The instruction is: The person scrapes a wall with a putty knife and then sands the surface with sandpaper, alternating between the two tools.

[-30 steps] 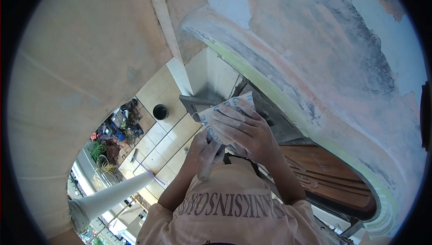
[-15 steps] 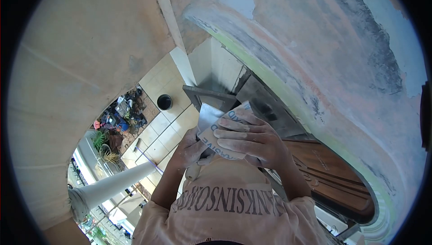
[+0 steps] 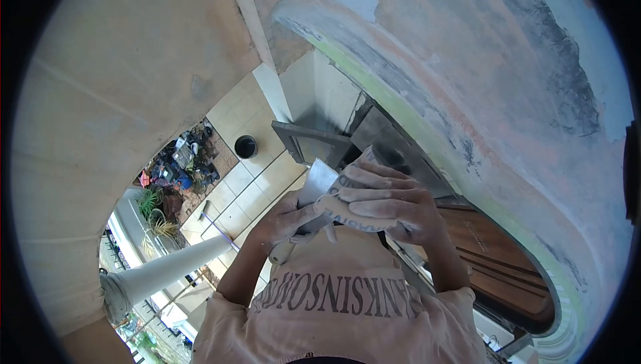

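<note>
Before my chest, my left hand [image 3: 286, 222] is closed round a putty knife, its wide pale metal blade [image 3: 319, 178] pointing up and away. The knife's rounded light handle end [image 3: 282, 253] shows below my palm. A sheet of sandpaper [image 3: 357, 216], tan-backed with blue lettering, lies curved against the blade's right side. My right hand [image 3: 397, 207], dusty white on the fingers, is wrapped over the sandpaper from the right, with the fingers across its printed back. My left thumb reaches the sheet's left edge.
Patchy plastered wall [image 3: 481, 57] curves overhead at right, above a brown wooden door [image 3: 487, 264]. Far below on the tiled floor [image 3: 250, 187] are a black bucket [image 3: 246, 147] and a pile of belongings [image 3: 183, 160]. A white column [image 3: 170, 270] stands lower left.
Both hands have shifted slightly right with the putty knife and sandpaper. The sheet, flatter before, is now bent into a curve under my right fingers.
</note>
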The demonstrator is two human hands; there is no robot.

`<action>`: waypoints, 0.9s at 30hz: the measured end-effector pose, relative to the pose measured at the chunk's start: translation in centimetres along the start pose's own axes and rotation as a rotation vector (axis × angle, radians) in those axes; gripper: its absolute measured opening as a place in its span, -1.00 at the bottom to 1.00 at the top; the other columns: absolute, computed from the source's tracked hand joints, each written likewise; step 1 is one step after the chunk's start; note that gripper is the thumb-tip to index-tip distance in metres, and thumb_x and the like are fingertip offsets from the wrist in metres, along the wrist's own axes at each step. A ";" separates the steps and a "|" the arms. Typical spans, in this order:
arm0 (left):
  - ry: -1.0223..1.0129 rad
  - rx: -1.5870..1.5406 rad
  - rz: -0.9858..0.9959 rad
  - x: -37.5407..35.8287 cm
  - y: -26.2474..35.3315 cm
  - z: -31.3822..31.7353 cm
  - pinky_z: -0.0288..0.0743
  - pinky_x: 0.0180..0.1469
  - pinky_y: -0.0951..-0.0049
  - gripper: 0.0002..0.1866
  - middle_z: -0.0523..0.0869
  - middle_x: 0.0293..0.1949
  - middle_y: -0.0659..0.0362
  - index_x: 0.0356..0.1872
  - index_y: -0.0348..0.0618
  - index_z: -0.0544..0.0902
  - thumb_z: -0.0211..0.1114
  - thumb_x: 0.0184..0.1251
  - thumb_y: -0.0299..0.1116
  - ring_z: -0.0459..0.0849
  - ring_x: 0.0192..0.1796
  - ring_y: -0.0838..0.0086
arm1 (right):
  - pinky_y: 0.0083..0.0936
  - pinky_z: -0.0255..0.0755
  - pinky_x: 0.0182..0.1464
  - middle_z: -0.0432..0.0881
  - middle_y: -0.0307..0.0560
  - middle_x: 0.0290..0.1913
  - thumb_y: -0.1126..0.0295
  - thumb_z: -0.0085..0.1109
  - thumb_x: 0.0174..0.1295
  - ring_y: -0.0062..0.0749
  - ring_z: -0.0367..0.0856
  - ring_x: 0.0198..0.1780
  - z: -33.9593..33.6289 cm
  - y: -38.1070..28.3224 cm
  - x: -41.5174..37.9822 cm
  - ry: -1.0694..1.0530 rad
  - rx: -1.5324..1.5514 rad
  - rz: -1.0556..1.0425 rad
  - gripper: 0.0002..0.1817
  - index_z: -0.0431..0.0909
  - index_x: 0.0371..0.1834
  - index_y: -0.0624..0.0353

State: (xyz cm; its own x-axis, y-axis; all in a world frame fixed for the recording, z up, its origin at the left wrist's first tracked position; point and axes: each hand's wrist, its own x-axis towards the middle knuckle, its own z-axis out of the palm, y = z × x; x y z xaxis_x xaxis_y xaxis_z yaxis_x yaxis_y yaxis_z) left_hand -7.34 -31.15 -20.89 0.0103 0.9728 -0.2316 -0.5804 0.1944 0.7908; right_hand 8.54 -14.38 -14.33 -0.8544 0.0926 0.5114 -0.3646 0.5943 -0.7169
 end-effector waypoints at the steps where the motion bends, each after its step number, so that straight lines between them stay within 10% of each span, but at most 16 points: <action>1: 0.005 0.041 -0.048 -0.2 0.0 0.0 0.02 -0.80 0.68 -0.55 0.62 -0.47 0.04 -0.07 -0.35 0.44 0.19 0.33 -0.09 0.28 -0.74 0.69 | -0.12 0.23 0.35 0.65 -0.01 -0.02 0.63 0.01 0.19 -0.14 0.51 0.18 0.4 -1.1 0.8 -0.090 -0.029 -0.087 -0.74 0.56 -0.07 0.24; 5: -0.066 0.072 -0.142 -0.8 0.0 -1.1 0.10 -0.73 0.69 -0.53 0.62 -0.44 0.11 0.03 -0.30 0.41 0.16 0.36 -0.07 0.31 -0.69 0.68 | -0.13 0.13 0.39 0.59 -0.02 0.08 0.63 0.09 0.12 -0.08 0.38 0.29 -2.3 5.5 -4.5 0.067 0.249 0.381 -0.68 0.56 -0.04 0.14; 9: -0.047 0.094 -0.249 -0.5 0.6 1.0 0.12 -0.70 0.70 -0.47 0.59 -0.36 0.16 0.10 -0.29 0.39 0.21 0.32 -0.06 0.37 -0.61 0.69 | -0.13 0.12 0.39 0.64 0.02 0.01 0.68 -0.02 0.18 -0.10 0.45 0.24 0.7 0.7 0.2 -0.116 0.227 -0.012 -0.73 0.56 -0.11 0.23; 13: 0.007 0.121 -0.194 -0.7 -1.4 -0.3 0.16 -0.68 0.70 -0.41 0.57 -0.29 0.17 0.18 -0.30 0.34 0.25 0.30 -0.10 0.42 -0.54 0.67 | -0.10 0.26 0.30 0.63 0.07 0.01 0.66 0.08 0.11 -0.02 0.47 0.22 -2.6 5.6 -2.9 -0.056 0.433 0.414 -0.79 0.54 -0.16 0.30; 18: -0.058 0.069 -0.316 -0.2 -0.2 0.3 0.21 -0.67 0.69 -0.44 0.58 -0.23 0.14 0.17 -0.32 0.37 0.26 0.29 -0.13 0.49 -0.50 0.59 | -0.37 0.46 0.11 0.66 0.00 -0.03 0.58 0.03 0.21 -0.26 0.67 -0.03 0.1 2.2 0.7 -0.211 0.112 -0.059 -0.76 0.58 -0.08 0.26; 21: -0.018 0.115 -0.331 -0.6 -0.1 0.5 0.36 -0.50 0.61 -0.44 0.59 -0.21 0.14 0.13 -0.31 0.41 0.26 0.28 -0.09 0.52 -0.39 0.55 | -0.27 0.43 0.14 0.64 0.00 0.00 0.57 0.11 0.14 -0.13 0.61 0.04 -3.1 4.8 -0.4 -0.242 0.128 0.685 -0.74 0.58 -0.08 0.24; 25: 0.060 0.338 -0.278 -1.1 -2.2 -0.5 0.43 -0.20 0.51 -0.42 0.62 -0.18 0.12 0.10 -0.31 0.44 0.25 0.27 -0.01 0.54 -0.17 0.53 | -0.45 0.55 -0.09 0.71 -0.02 -0.18 0.55 0.00 0.24 -0.33 0.71 -0.25 0.7 2.1 0.7 -0.015 0.259 -0.066 -0.75 0.62 -0.08 0.18; 27: 0.069 0.403 -0.298 -1.2 -2.9 -1.1 0.43 -0.12 0.48 -0.42 0.63 -0.18 0.10 0.09 -0.31 0.44 0.26 0.26 -0.01 0.55 -0.09 0.49 | -0.37 0.50 0.02 0.68 0.00 -0.09 0.58 0.05 0.18 -0.22 0.66 -0.10 -0.2 4.5 -0.4 -0.084 0.177 0.266 -0.74 0.61 -0.07 0.20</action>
State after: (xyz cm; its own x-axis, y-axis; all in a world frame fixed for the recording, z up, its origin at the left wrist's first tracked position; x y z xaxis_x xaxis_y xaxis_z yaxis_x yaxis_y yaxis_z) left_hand -6.61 -32.97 -23.51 0.0661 0.8595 -0.5068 -0.1996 0.5091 0.8373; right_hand 7.32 -11.61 -17.70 -0.9533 0.1550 0.2593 -0.1770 0.4092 -0.8951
